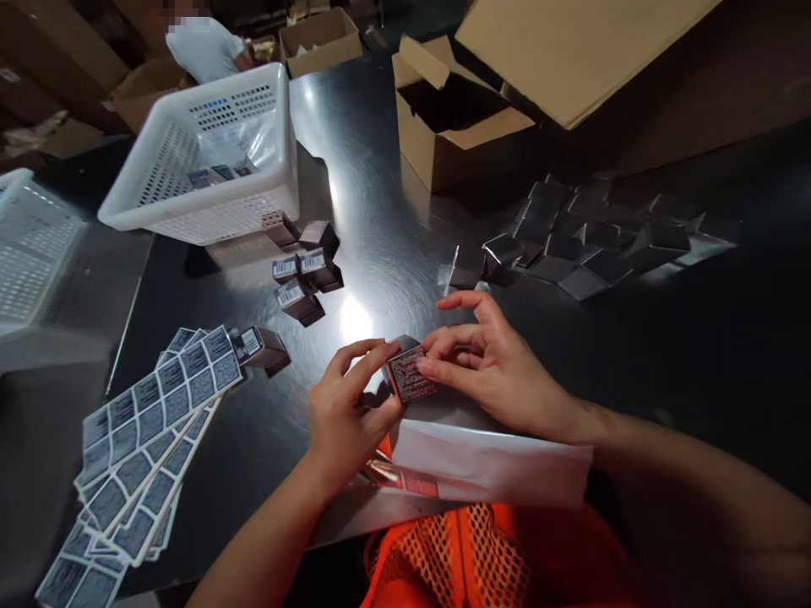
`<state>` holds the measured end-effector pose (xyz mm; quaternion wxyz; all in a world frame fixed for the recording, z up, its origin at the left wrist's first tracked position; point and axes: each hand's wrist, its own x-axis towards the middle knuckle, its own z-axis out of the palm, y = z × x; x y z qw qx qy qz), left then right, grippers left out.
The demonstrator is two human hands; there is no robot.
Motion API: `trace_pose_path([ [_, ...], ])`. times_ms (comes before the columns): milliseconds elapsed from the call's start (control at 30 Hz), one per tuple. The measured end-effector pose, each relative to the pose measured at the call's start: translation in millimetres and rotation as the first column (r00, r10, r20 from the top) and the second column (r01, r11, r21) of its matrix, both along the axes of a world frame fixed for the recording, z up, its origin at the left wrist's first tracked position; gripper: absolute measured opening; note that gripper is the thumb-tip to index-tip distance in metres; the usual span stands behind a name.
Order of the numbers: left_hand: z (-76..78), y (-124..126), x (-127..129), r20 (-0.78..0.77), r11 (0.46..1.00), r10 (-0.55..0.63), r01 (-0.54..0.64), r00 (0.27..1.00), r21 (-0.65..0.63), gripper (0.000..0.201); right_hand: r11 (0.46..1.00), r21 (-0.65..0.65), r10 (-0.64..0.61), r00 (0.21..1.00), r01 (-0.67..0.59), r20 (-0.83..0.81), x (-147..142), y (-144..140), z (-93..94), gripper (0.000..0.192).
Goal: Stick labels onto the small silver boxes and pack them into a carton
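Note:
A small dark box [411,374] with fine print on its facing side is held between the thumb and fingers of my left hand [348,405]. The thumb and bent fingers of my right hand [487,359] close at the same box's upper right edge; whether they pinch a label there or only the box is too small to tell. Below both hands, close to my body, lies a white backing sheet [487,460], with a shiny printed piece [405,480] lit red beside it.
Printed label sheets [158,405] lie fanned at left, touching a small box [261,348]. Several boxes [304,279] stand near a white basket [219,207]. Many dark boxes [583,236] lie at right. An open carton [418,139] stands behind; a person [206,46] is at the back.

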<state>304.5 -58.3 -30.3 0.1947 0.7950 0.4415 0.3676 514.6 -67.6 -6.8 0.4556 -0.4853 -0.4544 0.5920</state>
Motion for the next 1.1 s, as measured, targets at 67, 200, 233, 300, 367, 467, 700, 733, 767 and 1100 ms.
trace_pose_path([
  [67,0.0,0.2,0.0,-0.004,1.000,0.006,-0.006,1.000,0.007,0.056,1.000,0.007,-0.008,1.000,0.008,0.022,0.2,-0.1,-0.4,0.058],
  [200,-0.4,0.9,0.3,-0.001,1.000,0.000,0.000,1.000,0.020,0.054,0.999,0.024,-0.021,0.999,0.020,0.038,0.1,-0.7,-1.1,0.056],
  [233,-0.6,1.0,0.3,0.002,1.000,-0.002,0.002,1.000,0.020,0.054,0.999,0.029,-0.023,0.999,0.022,0.043,-0.3,-1.2,-1.3,0.055],
  [300,-1.1,1.0,0.4,0.007,1.000,-0.001,0.001,1.000,0.015,0.054,0.999,0.037,-0.032,0.998,0.030,0.061,-2.0,-2.6,-2.2,0.055],
  [367,-1.7,0.5,0.9,0.009,1.000,0.001,-0.001,1.000,0.014,0.054,0.998,0.053,-0.045,0.995,0.041,0.090,-5.1,-4.5,-3.9,0.056],
  [467,-1.8,-1.3,2.0,-0.002,1.000,-0.007,0.007,1.000,0.023,0.055,0.994,0.082,-0.080,0.985,0.068,0.152,-9.0,-5.1,-6.3,0.057],
  [700,3.2,7.2,-4.4,-0.137,0.975,0.217,-0.207,0.966,0.086,0.051,0.914,0.370,-0.333,0.827,0.166,0.452,27.3,12.7,10.9,0.047],
  [733,3.2,10.9,-6.0,-0.155,0.958,0.284,-0.272,0.946,0.093,0.050,0.878,0.453,-0.379,0.803,0.155,0.459,32.4,12.6,14.8,0.043],
  [767,2.7,14.9,-7.5,-0.169,0.940,0.341,-0.330,0.925,0.088,0.049,0.834,0.539,-0.412,0.789,0.123,0.457,34.7,11.0,17.6,0.041],
  [1100,-9.5,39.6,-12.4,-0.161,0.843,0.444,-0.472,0.881,-0.257,0.050,0.561,0.550,-0.123,0.595,-0.618,0.794,-19.7,-7.9,-35.0,0.024],
])
